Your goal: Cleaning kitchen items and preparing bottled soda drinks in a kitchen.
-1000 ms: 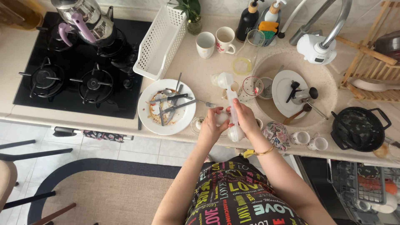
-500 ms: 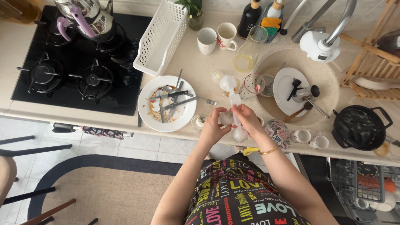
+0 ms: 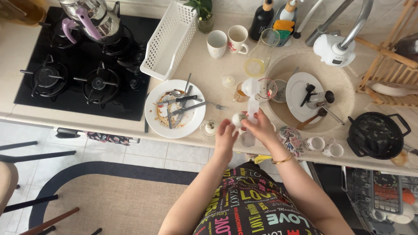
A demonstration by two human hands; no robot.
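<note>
Hands: I have both at the near tabletop edge, middle of the scene; left hand (image 3: 225,135) and right hand (image 3: 260,127) meet over a small white cup (image 3: 238,118).
Grip: right fingers are closed on the cup's right side; left fingertips touch its near left side. I cannot tell whether the left grip is fully closed.
Cup place: just right of the small glass bowl (image 3: 209,127), just left of the sink (image 3: 344,93) rim, above a clear glass (image 3: 248,138) at the edge.
Doing it well: I judge the cup small and slick, so I would keep both hands under and around it, hold it upright, and stay clear of the tall glasses just beyond.
Count, mugs: two (image 3: 216,44), far, side by side.
Count, plates: one dirty plate (image 3: 194,119) with cutlery on the left; one white plate (image 3: 298,91) in the sink.
Count, tiny cups: two (image 3: 315,143), right of the patterned bowl (image 3: 291,138).
Count, pans: one black pan (image 3: 376,135), right.
Count, baskets: one white basket (image 3: 170,41), far left of the mugs.
Count, burners: four on the hob (image 3: 26,48), a kettle (image 3: 93,19) on one.
</note>
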